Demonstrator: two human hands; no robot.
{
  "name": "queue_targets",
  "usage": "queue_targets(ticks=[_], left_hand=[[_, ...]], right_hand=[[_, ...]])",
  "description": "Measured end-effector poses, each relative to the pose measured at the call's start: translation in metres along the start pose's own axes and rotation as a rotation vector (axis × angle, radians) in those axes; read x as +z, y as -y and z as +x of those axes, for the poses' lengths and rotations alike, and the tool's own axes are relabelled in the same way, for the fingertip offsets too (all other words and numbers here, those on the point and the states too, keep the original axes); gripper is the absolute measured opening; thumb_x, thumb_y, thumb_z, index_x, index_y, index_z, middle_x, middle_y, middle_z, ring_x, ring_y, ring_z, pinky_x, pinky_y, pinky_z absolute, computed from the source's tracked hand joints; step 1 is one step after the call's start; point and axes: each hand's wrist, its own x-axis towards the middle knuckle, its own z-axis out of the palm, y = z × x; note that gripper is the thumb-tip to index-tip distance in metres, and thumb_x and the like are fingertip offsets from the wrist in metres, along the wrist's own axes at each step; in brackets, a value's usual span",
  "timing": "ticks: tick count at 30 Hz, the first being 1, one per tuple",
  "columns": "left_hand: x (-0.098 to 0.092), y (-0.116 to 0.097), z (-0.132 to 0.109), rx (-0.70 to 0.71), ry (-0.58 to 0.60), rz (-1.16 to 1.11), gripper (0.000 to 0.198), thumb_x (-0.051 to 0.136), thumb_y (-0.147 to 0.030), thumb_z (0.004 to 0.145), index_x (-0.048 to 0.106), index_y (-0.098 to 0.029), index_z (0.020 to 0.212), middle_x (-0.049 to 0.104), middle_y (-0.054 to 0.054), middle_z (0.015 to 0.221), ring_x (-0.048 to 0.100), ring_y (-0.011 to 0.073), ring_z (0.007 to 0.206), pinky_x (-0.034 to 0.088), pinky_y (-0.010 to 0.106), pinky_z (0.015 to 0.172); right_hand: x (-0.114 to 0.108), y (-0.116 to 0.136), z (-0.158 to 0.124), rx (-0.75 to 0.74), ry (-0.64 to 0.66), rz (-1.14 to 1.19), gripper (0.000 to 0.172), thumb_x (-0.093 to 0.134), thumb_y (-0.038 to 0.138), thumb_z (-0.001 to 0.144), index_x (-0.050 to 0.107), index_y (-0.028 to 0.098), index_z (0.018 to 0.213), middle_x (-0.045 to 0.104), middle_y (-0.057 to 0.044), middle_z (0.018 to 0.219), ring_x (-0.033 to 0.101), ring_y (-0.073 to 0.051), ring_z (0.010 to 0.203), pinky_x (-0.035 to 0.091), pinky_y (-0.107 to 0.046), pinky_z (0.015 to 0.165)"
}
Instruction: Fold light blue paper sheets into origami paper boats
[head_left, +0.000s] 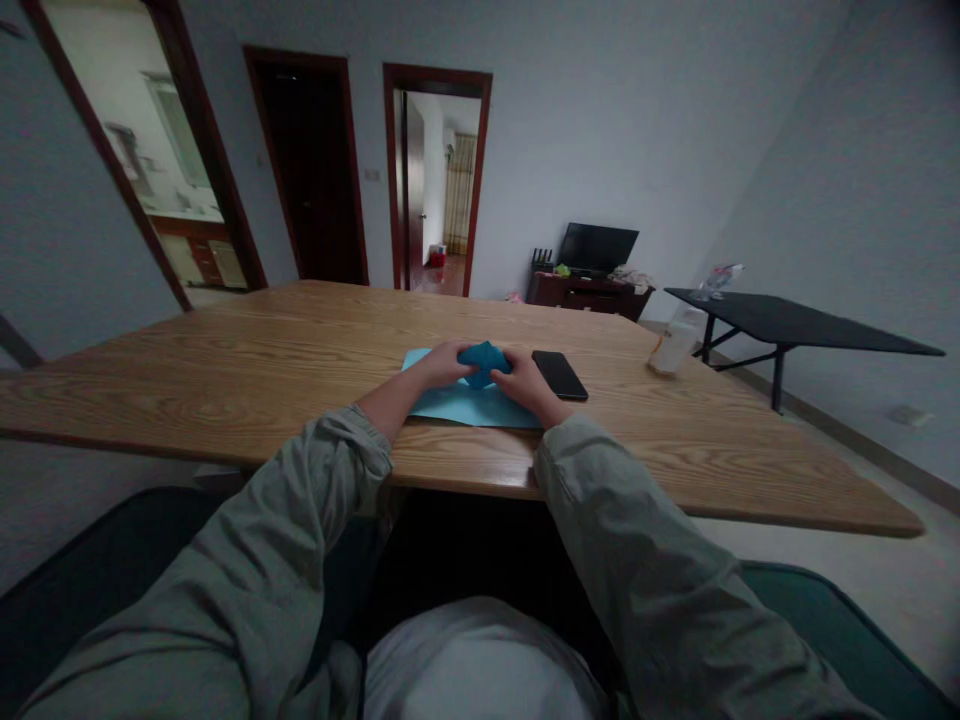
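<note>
A small folded piece of blue paper [485, 364] is held up between my two hands, just above a light blue sheet [472, 405] lying on the wooden table [300, 350]. My left hand [445, 365] grips its left side with the fingers closed on it. On the right side, my right hand [523, 378] pinches it between thumb and fingers. The exact form of the folded piece is too small to make out. A black phone [559, 375] lies flat just right of my right hand.
Toward the table's right side stands a whitish translucent container [673, 342]. Beyond the table are a black folding table [802, 320] on the right and a dark cabinet [589, 293] bearing a monitor [598, 248]. The table's near edge runs under my forearms.
</note>
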Motion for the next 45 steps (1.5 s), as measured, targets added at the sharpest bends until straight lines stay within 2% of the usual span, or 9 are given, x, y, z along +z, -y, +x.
queue_targets(ticks=[8, 13, 19, 24, 26, 29, 35, 45], left_hand=[[0.001, -0.003, 0.0, 0.004, 0.052, -0.007, 0.027, 0.065, -0.023, 0.071, 0.073, -0.014, 0.095, 0.073, 0.006, 0.095, 0.064, 0.0212, 0.092, 0.049, 0.033, 0.087], [0.003, -0.009, -0.002, 0.003, 0.053, -0.008, 0.029, 0.065, -0.024, 0.071, 0.071, -0.013, 0.097, 0.071, 0.006, 0.093, 0.063, 0.0204, 0.09, 0.049, 0.032, 0.084], [0.004, -0.011, -0.001, -0.009, -0.027, 0.009, 0.035, 0.067, -0.035, 0.07, 0.064, -0.013, 0.096, 0.066, 0.003, 0.09, 0.059, 0.0166, 0.082, 0.047, 0.028, 0.077], [0.003, -0.013, -0.002, 0.009, -0.03, 0.018, 0.027, 0.062, -0.029, 0.07, 0.062, -0.014, 0.092, 0.064, 0.002, 0.085, 0.057, 0.0158, 0.081, 0.047, 0.029, 0.078], [0.002, -0.015, -0.004, 0.018, -0.038, 0.026, 0.03, 0.061, -0.027, 0.07, 0.063, -0.015, 0.097, 0.065, 0.002, 0.088, 0.058, 0.0159, 0.082, 0.046, 0.029, 0.079], [0.001, -0.019, -0.005, 0.033, -0.037, 0.022, 0.034, 0.06, -0.026, 0.07, 0.063, -0.015, 0.102, 0.066, 0.003, 0.094, 0.058, 0.0161, 0.086, 0.046, 0.029, 0.083], [-0.001, -0.02, -0.005, 0.043, -0.003, 0.074, 0.024, 0.06, -0.027, 0.07, 0.064, -0.015, 0.09, 0.064, 0.002, 0.087, 0.057, 0.0168, 0.084, 0.047, 0.031, 0.083], [-0.008, -0.011, -0.003, 0.036, -0.03, 0.13, 0.023, 0.06, -0.03, 0.069, 0.063, -0.016, 0.088, 0.064, 0.002, 0.087, 0.057, 0.0173, 0.083, 0.047, 0.032, 0.083]], right_hand=[[0.003, -0.002, -0.001, -0.028, 0.022, 0.043, 0.023, 0.056, 0.027, 0.072, 0.067, 0.016, 0.09, 0.066, -0.001, 0.078, 0.056, -0.016, 0.072, 0.044, -0.026, 0.069], [0.003, 0.001, -0.001, -0.09, -0.041, 0.09, 0.031, 0.057, 0.027, 0.074, 0.065, 0.015, 0.102, 0.067, -0.004, 0.091, 0.057, -0.017, 0.082, 0.045, -0.029, 0.078], [0.003, 0.003, -0.001, -0.083, -0.027, 0.064, 0.02, 0.054, 0.028, 0.078, 0.063, 0.017, 0.091, 0.064, -0.002, 0.081, 0.055, -0.016, 0.077, 0.042, -0.027, 0.074], [0.003, 0.003, 0.0, -0.077, -0.017, 0.024, 0.014, 0.055, 0.027, 0.077, 0.062, 0.018, 0.086, 0.061, 0.0, 0.078, 0.053, -0.016, 0.075, 0.041, -0.027, 0.072], [0.003, 0.003, 0.0, -0.084, -0.016, 0.025, 0.013, 0.055, 0.027, 0.077, 0.061, 0.018, 0.084, 0.06, 0.0, 0.077, 0.053, -0.016, 0.075, 0.04, -0.027, 0.072], [0.003, 0.003, 0.0, -0.093, -0.01, 0.034, 0.014, 0.055, 0.027, 0.077, 0.061, 0.018, 0.086, 0.061, 0.0, 0.078, 0.054, -0.016, 0.077, 0.041, -0.027, 0.074], [0.003, 0.005, -0.002, -0.085, 0.011, 0.045, 0.02, 0.056, 0.028, 0.076, 0.062, 0.018, 0.092, 0.063, 0.0, 0.083, 0.055, -0.017, 0.08, 0.042, -0.029, 0.077], [0.003, 0.0, -0.002, -0.032, -0.022, 0.059, 0.022, 0.058, 0.031, 0.072, 0.057, 0.02, 0.091, 0.056, 0.003, 0.076, 0.05, -0.015, 0.072, 0.041, -0.027, 0.07]])
